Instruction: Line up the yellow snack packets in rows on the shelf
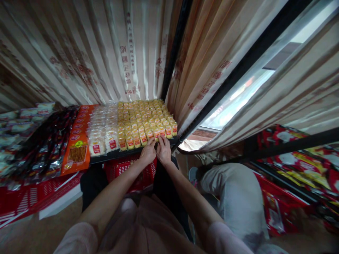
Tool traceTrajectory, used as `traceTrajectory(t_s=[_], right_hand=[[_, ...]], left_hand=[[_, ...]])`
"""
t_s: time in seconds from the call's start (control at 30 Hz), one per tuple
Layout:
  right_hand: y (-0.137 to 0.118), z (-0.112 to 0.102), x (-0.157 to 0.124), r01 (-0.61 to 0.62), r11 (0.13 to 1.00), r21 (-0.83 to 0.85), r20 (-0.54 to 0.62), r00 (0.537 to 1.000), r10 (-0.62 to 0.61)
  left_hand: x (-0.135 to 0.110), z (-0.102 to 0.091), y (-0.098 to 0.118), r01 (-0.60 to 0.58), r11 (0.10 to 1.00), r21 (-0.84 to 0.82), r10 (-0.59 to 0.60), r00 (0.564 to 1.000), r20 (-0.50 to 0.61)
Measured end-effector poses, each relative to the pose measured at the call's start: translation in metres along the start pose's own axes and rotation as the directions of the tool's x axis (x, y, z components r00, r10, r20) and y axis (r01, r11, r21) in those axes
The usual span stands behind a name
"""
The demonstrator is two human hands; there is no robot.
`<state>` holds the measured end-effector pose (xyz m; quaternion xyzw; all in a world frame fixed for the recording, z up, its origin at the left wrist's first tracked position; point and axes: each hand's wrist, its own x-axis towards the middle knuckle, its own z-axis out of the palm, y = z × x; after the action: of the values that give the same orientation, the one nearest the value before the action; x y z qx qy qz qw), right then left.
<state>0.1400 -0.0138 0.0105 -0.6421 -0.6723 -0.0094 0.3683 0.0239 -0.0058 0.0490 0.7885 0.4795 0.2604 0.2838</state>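
At the front edge of a shelf, my left hand (148,152) and my right hand (163,151) are close together. Their fingers curl against small yellow snack packets (143,137) with red-and-white labels, stacked in tight rows. Both hands have closed fingertips on the lower part of the front-row packets near the right end; the exact contact is partly hidden by the fingers. White-wrapped snack packets (103,135) stand in rows just left of the yellow ones. Beside those lies an orange snack bag (78,148) with a clear window.
Dark glossy packets (50,141) and blurred whitish packets (16,137) fill the shelf's left. A red basket (129,171) is below my arms. Pleated curtains (106,46) and a black post (176,46) stand behind. At right, another person's leg (235,194) is near a shelf of red-and-yellow bags (304,162).
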Motion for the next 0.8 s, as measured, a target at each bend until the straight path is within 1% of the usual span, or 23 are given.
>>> traceTrajectory(t_s=[0.07,0.13,0.23,0.33,0.43,0.53,0.6,0.67,0.73,0.8], right_hand=[[-0.001,-0.001,0.000,-0.007,1.000,-0.002,0.004,1.000,0.007],[-0.002,-0.002,-0.001,-0.014,1.000,-0.004,-0.003,1.000,0.014],[-0.002,-0.003,-0.003,-0.007,1.000,-0.012,-0.005,1.000,0.007],[-0.001,-0.002,-0.006,0.014,1.000,-0.004,0.020,1.000,-0.014],[0.000,-0.004,-0.008,0.014,1.000,0.020,0.027,1.000,-0.015],[0.003,-0.008,-0.009,-0.050,0.998,0.026,-0.017,0.999,0.050],[0.007,-0.011,-0.009,-0.127,0.992,0.024,-0.076,0.989,0.128],[0.012,-0.012,-0.008,-0.177,0.984,0.027,-0.113,0.977,0.179],[0.016,-0.013,-0.007,-0.175,0.984,0.031,-0.103,0.979,0.178],[0.019,-0.012,-0.004,-0.145,0.989,0.033,-0.065,0.987,0.147]], left_hand=[[-0.002,0.001,-0.002,0.001,1.000,-0.002,-0.001,1.000,0.003],[-0.004,0.002,-0.002,-0.005,1.000,-0.002,0.005,1.000,-0.017],[-0.007,0.003,0.000,-0.058,0.998,-0.002,0.058,0.997,-0.056],[-0.007,0.003,0.003,-0.108,0.994,-0.003,0.108,0.994,0.001],[-0.008,0.004,0.003,-0.107,0.994,0.015,0.106,0.993,0.055],[-0.012,0.005,0.003,-0.082,0.996,0.027,0.081,0.996,0.036],[-0.015,0.007,0.003,-0.066,0.998,0.025,0.065,0.998,0.023],[-0.017,0.009,0.002,-0.065,0.998,0.019,0.065,0.998,0.021],[-0.016,0.011,0.001,-0.069,0.998,0.010,0.068,0.997,0.022],[-0.014,0.013,0.000,-0.067,0.998,0.000,0.067,0.997,0.026]])
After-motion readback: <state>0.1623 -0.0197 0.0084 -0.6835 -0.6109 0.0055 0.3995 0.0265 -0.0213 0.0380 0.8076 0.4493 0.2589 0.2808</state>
